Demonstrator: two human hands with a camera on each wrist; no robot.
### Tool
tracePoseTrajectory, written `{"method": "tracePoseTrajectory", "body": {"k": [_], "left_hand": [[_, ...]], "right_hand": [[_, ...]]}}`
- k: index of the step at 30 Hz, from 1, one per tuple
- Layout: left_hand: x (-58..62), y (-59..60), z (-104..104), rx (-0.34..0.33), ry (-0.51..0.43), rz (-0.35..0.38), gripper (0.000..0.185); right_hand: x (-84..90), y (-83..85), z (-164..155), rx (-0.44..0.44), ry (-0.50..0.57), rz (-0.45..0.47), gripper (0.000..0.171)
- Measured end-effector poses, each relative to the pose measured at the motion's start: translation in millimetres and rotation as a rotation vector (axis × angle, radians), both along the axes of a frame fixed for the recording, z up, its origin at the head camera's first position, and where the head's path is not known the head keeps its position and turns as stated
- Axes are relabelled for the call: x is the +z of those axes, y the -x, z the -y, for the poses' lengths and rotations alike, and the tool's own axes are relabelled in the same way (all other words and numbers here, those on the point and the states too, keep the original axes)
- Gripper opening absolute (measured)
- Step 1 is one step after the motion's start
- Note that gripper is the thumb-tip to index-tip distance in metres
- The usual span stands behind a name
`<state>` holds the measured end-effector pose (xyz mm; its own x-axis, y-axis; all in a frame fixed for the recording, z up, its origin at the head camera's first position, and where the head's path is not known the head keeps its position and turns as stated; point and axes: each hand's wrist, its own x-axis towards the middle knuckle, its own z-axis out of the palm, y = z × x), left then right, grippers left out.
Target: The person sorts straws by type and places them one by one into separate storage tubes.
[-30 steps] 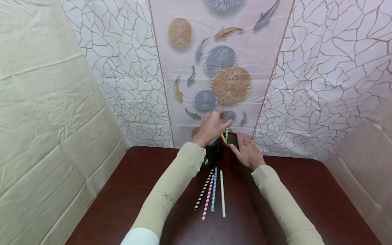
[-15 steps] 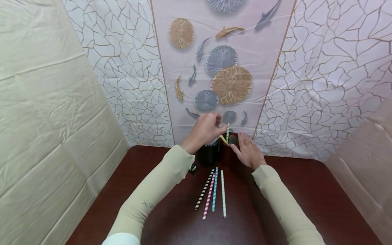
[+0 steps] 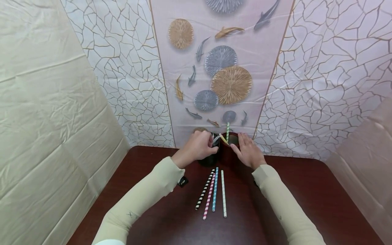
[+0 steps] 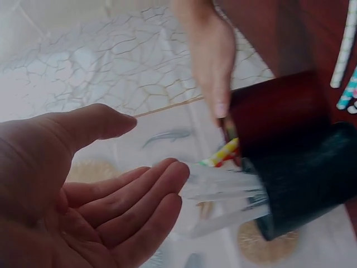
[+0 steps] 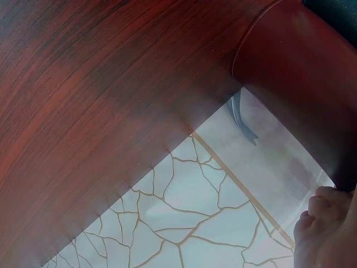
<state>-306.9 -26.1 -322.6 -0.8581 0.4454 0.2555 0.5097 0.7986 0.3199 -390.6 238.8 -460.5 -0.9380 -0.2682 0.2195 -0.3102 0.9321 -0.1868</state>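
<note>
While four striped straws [image 3: 211, 194] are lying side by side on the near table [image 3: 306, 190], the left hand [image 3: 197, 147] is dropping from above the black cup [image 3: 209, 158] to its rim, fingers loose and apart beside clear straws [image 4: 223, 192]. Further back, the right hand [image 3: 248, 151] is steadying the red cup [image 3: 228, 153], fingers flat on its side.

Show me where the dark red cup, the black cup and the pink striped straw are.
dark red cup [image 4: 279, 111], left wrist view, on its side wall.
black cup [image 4: 312, 184], left wrist view, on its side wall.
pink striped straw [image 3: 208, 199], head view, on the middle of its length.
</note>
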Motion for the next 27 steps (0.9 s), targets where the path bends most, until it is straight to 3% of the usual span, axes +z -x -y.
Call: {"method": "tracePoseTrajectory", "body": {"k": [10, 15, 27], "left_hand": [[-51.5, 2.9, 6, -0.009, 0.062, 0.179, 0.063], [-73.3, 5.6, 4, 0.024, 0.056, 0.273, 0.063], [-127.9, 14.6, 3, 0.05, 0.016, 0.361, 0.061]], "right_hand": [[2.0, -2.3, 0, -0.003, 0.001, 0.009, 0.086], [1.5, -1.6, 0, 0.006, -0.001, 0.008, 0.086], [0.1, -1.0, 0, 0.009, 0.0, 0.006, 0.087]]}}
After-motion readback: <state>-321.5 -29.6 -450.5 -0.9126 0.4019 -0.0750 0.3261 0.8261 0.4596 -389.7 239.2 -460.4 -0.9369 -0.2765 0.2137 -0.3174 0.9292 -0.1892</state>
